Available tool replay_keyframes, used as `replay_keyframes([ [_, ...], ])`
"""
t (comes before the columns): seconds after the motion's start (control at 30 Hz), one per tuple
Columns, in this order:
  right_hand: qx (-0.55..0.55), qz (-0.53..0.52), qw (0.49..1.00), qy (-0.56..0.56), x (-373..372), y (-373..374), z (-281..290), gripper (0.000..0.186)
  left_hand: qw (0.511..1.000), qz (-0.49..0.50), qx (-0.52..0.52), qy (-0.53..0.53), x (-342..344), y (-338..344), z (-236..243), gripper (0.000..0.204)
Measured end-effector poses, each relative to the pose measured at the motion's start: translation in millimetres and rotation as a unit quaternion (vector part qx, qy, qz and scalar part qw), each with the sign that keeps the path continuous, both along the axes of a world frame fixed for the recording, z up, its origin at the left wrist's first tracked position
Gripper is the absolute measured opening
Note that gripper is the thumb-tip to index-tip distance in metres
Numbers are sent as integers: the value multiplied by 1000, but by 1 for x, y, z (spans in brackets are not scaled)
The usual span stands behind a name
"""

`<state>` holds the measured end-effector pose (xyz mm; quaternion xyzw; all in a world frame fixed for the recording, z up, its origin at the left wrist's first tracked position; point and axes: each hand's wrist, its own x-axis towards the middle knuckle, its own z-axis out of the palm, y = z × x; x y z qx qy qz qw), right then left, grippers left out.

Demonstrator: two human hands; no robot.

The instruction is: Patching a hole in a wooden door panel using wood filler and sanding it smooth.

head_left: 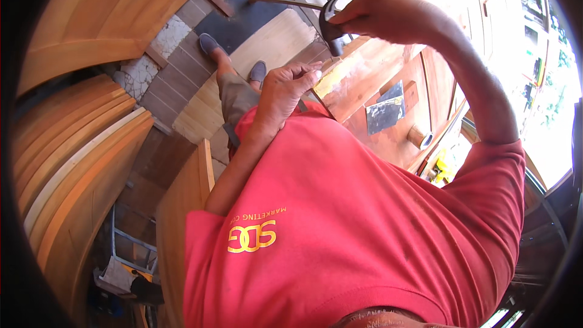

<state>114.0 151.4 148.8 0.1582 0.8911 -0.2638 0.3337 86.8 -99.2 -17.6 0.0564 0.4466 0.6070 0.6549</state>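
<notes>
Wooden panel (355, 88), hammer (331, 29), yellow lettering (267, 232) on shirt (370, 225)

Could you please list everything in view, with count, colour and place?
Hammer: one, black, upper centre
Wooden workpiece: one, reddish, upper right
Flat piece: one, grey, right of centre
Cylinder: one, tan, right of centre
Curved panels: several, brown, left
Large panel: one, brown, upper left
Mat: one, grey, floor
Board: one, pale, floor
Metal frame: one, silver, lower left
Shirt: one, red, centre
Shoes: two, grey, floor
Left hand: one, bare, by workpiece
Right hand: one, bare, holding hammer
</notes>
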Motion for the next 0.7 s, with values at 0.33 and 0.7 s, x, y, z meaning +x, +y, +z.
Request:
replay_keyframes([
  [0.33, -35, -476, 855, 203, 122, -20, 38, 40, 989, -6, -18, 149, -1, -17, 10, 37],
  [0.7, -77, -700, 643, 301, 254, -122, -2, 38, 930, -57, -42, 360, 10, -18, 47, 32],
])
